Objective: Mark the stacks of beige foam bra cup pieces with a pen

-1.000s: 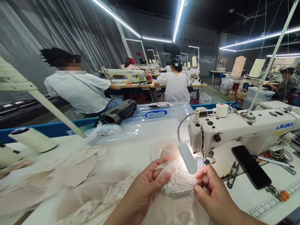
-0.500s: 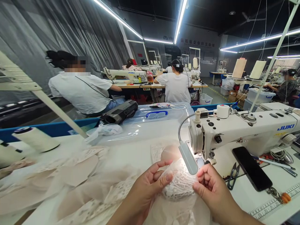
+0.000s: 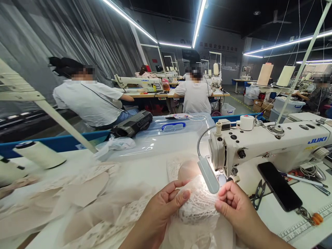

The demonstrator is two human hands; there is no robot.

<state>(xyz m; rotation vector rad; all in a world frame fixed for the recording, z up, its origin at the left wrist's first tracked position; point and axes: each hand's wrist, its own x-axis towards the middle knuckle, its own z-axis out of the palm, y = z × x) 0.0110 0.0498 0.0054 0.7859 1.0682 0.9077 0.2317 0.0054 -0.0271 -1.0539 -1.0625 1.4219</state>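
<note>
One piece of cream lace fabric (image 3: 195, 207), rounded, lit from above, held over the middle of the near edge of the desk (image 3: 271, 209), in front of the sewing machine's needle end. One left hand (image 3: 166, 204), clamped on the lace's left side, thumb on top. One right hand (image 3: 232, 202), thumb and fingertips pinched together on its right side. One printed ruler scale (image 3: 295, 230), along the near edge toward the right corner; one orange charm (image 3: 316, 218) just beside it. One phone (image 3: 280, 186), dark screen up, slanting farther in. One pair of thread snips (image 3: 258, 197), between phone and right hand. Assorted beige and lace pieces (image 3: 85, 188), overlapping, spread toward the left edge. One grey lamp (image 3: 209, 176) on a bent metal neck, above the lace. One white JUKI sewing machine (image 3: 269, 138), reaching in from the right edge. One cream thread cone (image 3: 41, 154), tilted, toward the far left corner. One clear plastic box (image 3: 145, 143), blue-handled, along the far edge; one dark device (image 3: 133, 124) on it. Beyond: two co-workers in white tops (image 3: 88, 100), seated.
</note>
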